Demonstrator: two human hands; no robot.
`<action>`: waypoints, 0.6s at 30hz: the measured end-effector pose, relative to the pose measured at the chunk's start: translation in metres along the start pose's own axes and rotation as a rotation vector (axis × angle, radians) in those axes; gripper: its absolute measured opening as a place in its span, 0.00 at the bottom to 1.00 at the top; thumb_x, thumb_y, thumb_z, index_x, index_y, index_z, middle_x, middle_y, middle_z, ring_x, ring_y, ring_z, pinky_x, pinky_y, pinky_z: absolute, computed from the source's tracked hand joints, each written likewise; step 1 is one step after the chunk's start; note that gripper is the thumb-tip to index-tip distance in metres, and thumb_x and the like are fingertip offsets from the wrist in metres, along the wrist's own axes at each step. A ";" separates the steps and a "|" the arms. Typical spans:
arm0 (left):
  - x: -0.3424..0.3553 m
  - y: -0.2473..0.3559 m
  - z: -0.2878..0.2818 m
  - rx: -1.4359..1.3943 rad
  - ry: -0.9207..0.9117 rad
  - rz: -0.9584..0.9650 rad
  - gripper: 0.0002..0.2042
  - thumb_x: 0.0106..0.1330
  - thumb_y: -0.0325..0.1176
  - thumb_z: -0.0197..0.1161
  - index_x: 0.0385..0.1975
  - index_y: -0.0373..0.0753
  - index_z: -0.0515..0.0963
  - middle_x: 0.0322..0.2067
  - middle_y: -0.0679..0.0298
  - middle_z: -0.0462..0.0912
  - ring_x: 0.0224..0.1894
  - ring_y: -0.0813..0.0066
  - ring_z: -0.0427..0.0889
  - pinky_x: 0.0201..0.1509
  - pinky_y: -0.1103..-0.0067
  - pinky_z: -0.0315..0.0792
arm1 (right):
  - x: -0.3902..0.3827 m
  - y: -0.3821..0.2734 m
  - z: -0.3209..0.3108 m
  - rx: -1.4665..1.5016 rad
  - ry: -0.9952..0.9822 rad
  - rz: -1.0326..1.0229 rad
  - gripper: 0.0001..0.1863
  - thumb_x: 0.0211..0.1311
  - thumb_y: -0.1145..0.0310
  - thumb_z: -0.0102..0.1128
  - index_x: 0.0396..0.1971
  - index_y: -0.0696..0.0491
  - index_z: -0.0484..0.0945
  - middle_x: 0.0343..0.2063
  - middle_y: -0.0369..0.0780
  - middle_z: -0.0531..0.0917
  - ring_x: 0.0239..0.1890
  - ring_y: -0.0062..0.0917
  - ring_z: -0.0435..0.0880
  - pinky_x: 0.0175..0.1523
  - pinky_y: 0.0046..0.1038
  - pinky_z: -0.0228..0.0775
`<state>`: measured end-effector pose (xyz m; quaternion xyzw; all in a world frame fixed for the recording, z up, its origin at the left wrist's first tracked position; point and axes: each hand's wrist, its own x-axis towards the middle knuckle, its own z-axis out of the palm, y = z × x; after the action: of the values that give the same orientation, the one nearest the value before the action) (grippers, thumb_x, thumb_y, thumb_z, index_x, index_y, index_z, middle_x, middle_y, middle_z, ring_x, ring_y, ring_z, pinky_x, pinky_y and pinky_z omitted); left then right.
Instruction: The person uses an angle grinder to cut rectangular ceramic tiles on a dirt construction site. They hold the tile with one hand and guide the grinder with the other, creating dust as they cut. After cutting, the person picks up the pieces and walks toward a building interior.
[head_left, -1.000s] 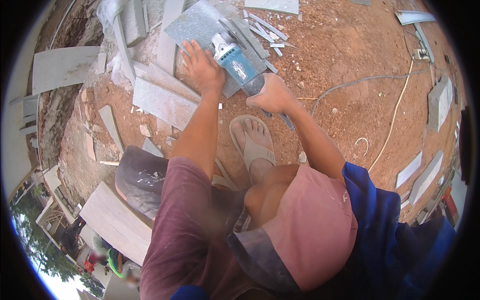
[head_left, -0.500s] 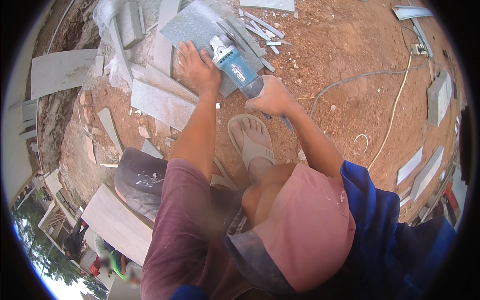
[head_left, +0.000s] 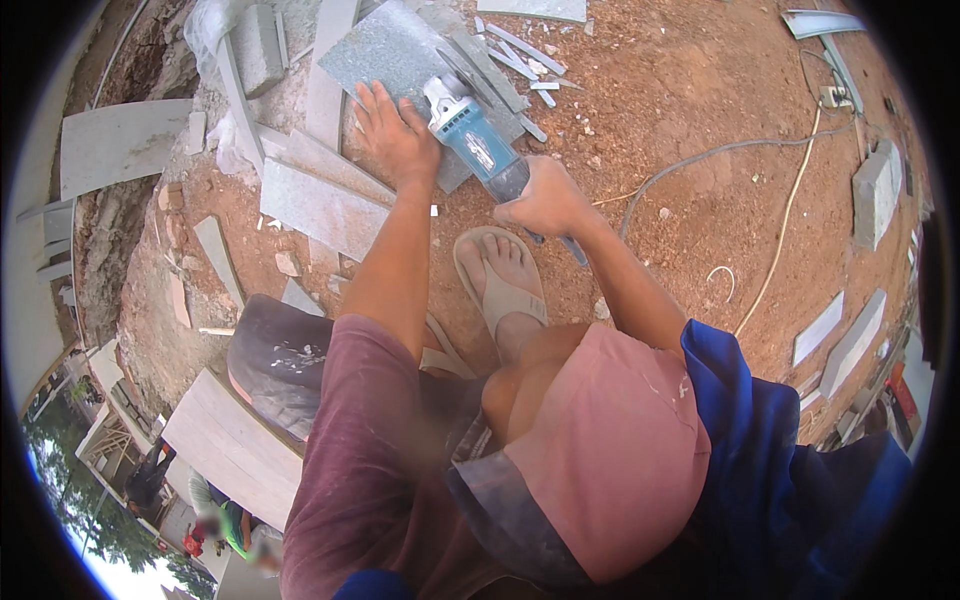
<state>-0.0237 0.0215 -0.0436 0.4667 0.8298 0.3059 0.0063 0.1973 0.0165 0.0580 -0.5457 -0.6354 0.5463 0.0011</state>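
My right hand point(head_left: 547, 196) is wrapped round the dark rear body of a teal angle grinder point(head_left: 475, 138). The tool's silver head points up and away, and its thin disc, seen edge-on, lies at a long narrow strip along the right side of a grey stone tile point(head_left: 385, 50). My left hand point(head_left: 398, 135) lies flat with fingers spread on the near left part of that tile, left of the grinder head. Whether the disc is turning I cannot tell. Under the tile's left side runs a long pale slab point(head_left: 328, 85).
Thin stone offcuts point(head_left: 515, 55) lie right of the tile. More grey slabs point(head_left: 322, 207) rest at the left. A grey cable point(head_left: 720, 148) and a cream cord point(head_left: 795, 205) cross the reddish dirt to a socket block point(head_left: 835, 97). My sandalled foot point(head_left: 500, 275) stands just below the grinder.
The grinder and my right hand have shifted very slightly toward me and to the right. My left hand stays in place on the tile.
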 end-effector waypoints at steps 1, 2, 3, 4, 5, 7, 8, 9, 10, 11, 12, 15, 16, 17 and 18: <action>0.000 -0.001 -0.001 0.002 0.002 0.000 0.27 0.81 0.42 0.49 0.75 0.36 0.66 0.79 0.50 0.59 0.79 0.43 0.57 0.81 0.48 0.46 | -0.001 -0.001 -0.001 -0.004 -0.005 -0.004 0.28 0.36 0.59 0.74 0.34 0.67 0.82 0.32 0.57 0.88 0.37 0.44 0.90 0.45 0.37 0.81; 0.000 -0.002 -0.001 0.005 0.005 0.000 0.27 0.81 0.42 0.49 0.75 0.36 0.66 0.79 0.50 0.59 0.79 0.43 0.57 0.82 0.48 0.46 | -0.002 -0.001 -0.001 -0.008 -0.011 -0.008 0.28 0.36 0.59 0.74 0.34 0.68 0.82 0.32 0.57 0.87 0.37 0.44 0.90 0.44 0.37 0.81; 0.000 -0.002 -0.002 0.008 0.007 0.000 0.27 0.81 0.42 0.48 0.75 0.36 0.66 0.79 0.50 0.59 0.79 0.43 0.57 0.82 0.48 0.46 | -0.002 0.000 0.001 -0.003 -0.008 -0.015 0.28 0.36 0.59 0.74 0.33 0.67 0.82 0.31 0.57 0.87 0.36 0.44 0.90 0.44 0.38 0.81; 0.000 -0.001 -0.001 0.007 0.007 0.000 0.27 0.81 0.42 0.48 0.75 0.36 0.66 0.79 0.50 0.59 0.79 0.43 0.57 0.81 0.48 0.46 | -0.003 0.003 0.001 0.002 -0.001 -0.019 0.27 0.36 0.59 0.74 0.33 0.67 0.82 0.30 0.56 0.87 0.36 0.44 0.90 0.43 0.38 0.81; 0.000 0.000 0.000 0.006 0.007 -0.002 0.27 0.81 0.42 0.49 0.75 0.36 0.66 0.79 0.50 0.59 0.79 0.43 0.57 0.81 0.48 0.46 | -0.003 0.006 0.002 0.006 0.007 -0.022 0.27 0.37 0.59 0.74 0.33 0.67 0.82 0.30 0.56 0.87 0.35 0.44 0.89 0.43 0.38 0.80; 0.000 0.001 0.001 0.007 0.007 -0.004 0.27 0.80 0.42 0.49 0.75 0.36 0.66 0.79 0.50 0.59 0.79 0.43 0.57 0.81 0.48 0.47 | -0.005 0.009 0.003 0.002 0.029 -0.039 0.24 0.38 0.61 0.74 0.32 0.65 0.81 0.26 0.50 0.84 0.30 0.35 0.84 0.40 0.37 0.78; 0.000 0.000 0.001 0.009 0.008 -0.005 0.27 0.80 0.42 0.49 0.75 0.36 0.66 0.79 0.50 0.59 0.79 0.43 0.57 0.81 0.48 0.47 | -0.006 0.009 0.003 0.001 0.038 -0.049 0.23 0.38 0.62 0.74 0.31 0.64 0.81 0.24 0.46 0.83 0.27 0.31 0.81 0.39 0.36 0.77; 0.000 0.000 0.001 0.010 0.008 -0.006 0.27 0.80 0.42 0.49 0.75 0.36 0.67 0.79 0.50 0.59 0.79 0.43 0.57 0.81 0.48 0.47 | -0.008 0.009 0.003 0.008 0.025 -0.037 0.22 0.38 0.62 0.74 0.31 0.63 0.81 0.23 0.46 0.83 0.26 0.31 0.81 0.39 0.36 0.77; 0.000 0.000 0.001 0.013 0.008 -0.006 0.27 0.80 0.41 0.49 0.74 0.36 0.67 0.79 0.50 0.59 0.79 0.43 0.57 0.81 0.48 0.47 | -0.010 0.007 0.001 0.016 0.012 -0.027 0.22 0.38 0.62 0.74 0.31 0.63 0.81 0.23 0.46 0.83 0.26 0.31 0.80 0.38 0.36 0.77; 0.000 -0.001 0.001 0.016 0.008 -0.006 0.27 0.80 0.41 0.49 0.74 0.36 0.67 0.79 0.50 0.59 0.79 0.43 0.57 0.81 0.48 0.47 | -0.012 0.006 0.000 0.023 -0.002 -0.016 0.22 0.39 0.62 0.74 0.30 0.63 0.81 0.23 0.46 0.82 0.25 0.31 0.80 0.38 0.36 0.76; 0.000 -0.001 0.001 0.018 0.009 -0.007 0.27 0.80 0.41 0.49 0.74 0.36 0.67 0.79 0.50 0.59 0.79 0.43 0.57 0.81 0.48 0.47 | -0.012 0.006 0.000 0.019 -0.006 -0.024 0.22 0.38 0.61 0.75 0.29 0.64 0.81 0.23 0.49 0.83 0.26 0.34 0.82 0.38 0.37 0.77; 0.000 0.000 0.000 0.019 0.007 0.006 0.27 0.80 0.41 0.49 0.74 0.36 0.67 0.79 0.50 0.59 0.79 0.43 0.57 0.81 0.48 0.47 | -0.014 0.008 -0.001 0.016 -0.005 -0.045 0.23 0.38 0.59 0.75 0.26 0.65 0.81 0.24 0.54 0.85 0.27 0.41 0.86 0.38 0.39 0.79; 0.000 0.001 0.000 0.019 0.004 0.003 0.27 0.80 0.41 0.49 0.74 0.36 0.67 0.79 0.50 0.59 0.79 0.44 0.57 0.81 0.48 0.47 | -0.016 0.009 -0.001 0.018 0.001 -0.054 0.22 0.38 0.59 0.75 0.25 0.64 0.81 0.23 0.53 0.84 0.26 0.41 0.85 0.38 0.39 0.78; 0.000 0.002 -0.001 0.019 0.000 -0.001 0.27 0.80 0.41 0.49 0.74 0.36 0.66 0.79 0.50 0.59 0.80 0.44 0.57 0.81 0.48 0.47 | -0.017 0.010 0.000 0.020 0.007 -0.063 0.22 0.38 0.59 0.76 0.24 0.63 0.81 0.22 0.52 0.84 0.25 0.40 0.84 0.37 0.39 0.78; 0.000 0.003 -0.001 0.019 -0.003 -0.004 0.27 0.80 0.41 0.49 0.74 0.35 0.66 0.79 0.50 0.59 0.80 0.44 0.57 0.81 0.48 0.47 | -0.019 0.010 0.000 0.023 0.016 -0.066 0.21 0.38 0.59 0.76 0.24 0.62 0.81 0.21 0.51 0.84 0.25 0.40 0.83 0.37 0.39 0.77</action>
<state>-0.0217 0.0222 -0.0416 0.4657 0.8336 0.2970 0.0037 0.2125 0.0018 0.0621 -0.5289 -0.6467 0.5488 0.0302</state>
